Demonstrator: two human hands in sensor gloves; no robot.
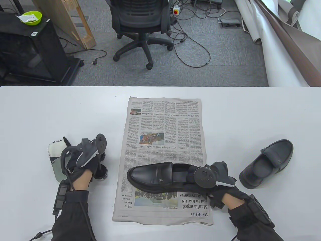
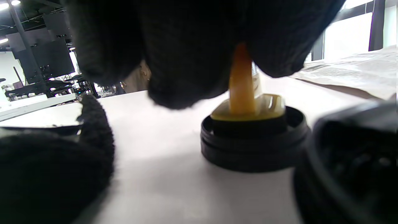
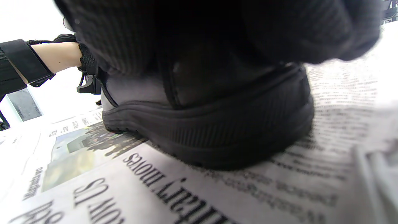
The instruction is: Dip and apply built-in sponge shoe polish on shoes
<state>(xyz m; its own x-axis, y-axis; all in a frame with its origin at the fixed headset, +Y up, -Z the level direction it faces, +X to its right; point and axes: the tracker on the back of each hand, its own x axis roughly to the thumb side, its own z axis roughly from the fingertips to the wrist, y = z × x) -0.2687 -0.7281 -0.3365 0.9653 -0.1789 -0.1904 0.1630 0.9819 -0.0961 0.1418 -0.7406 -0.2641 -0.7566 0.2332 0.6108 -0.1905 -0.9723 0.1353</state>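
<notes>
A black loafer [image 1: 153,178] lies on a newspaper [image 1: 163,125], toe to the left. My right hand [image 1: 212,193] grips its heel; in the right wrist view the gloved fingers [image 3: 192,37] wrap over the heel above the sole [image 3: 217,137]. My left hand [image 1: 86,167] is to the left of the paper. In the left wrist view its fingers [image 2: 186,62] pinch the amber handle [image 2: 241,81] of the sponge applicator, which sits in a round black polish tin [image 2: 255,149]. A second black loafer [image 1: 268,163] lies on the table at the right.
Another round black tin part [image 2: 351,168] sits close beside the first; a tin shows by my left hand in the table view [image 1: 101,173]. A white and black fuzzy cloth [image 1: 56,154] lies left of that hand. The white table [image 1: 250,113] ends at its far edge.
</notes>
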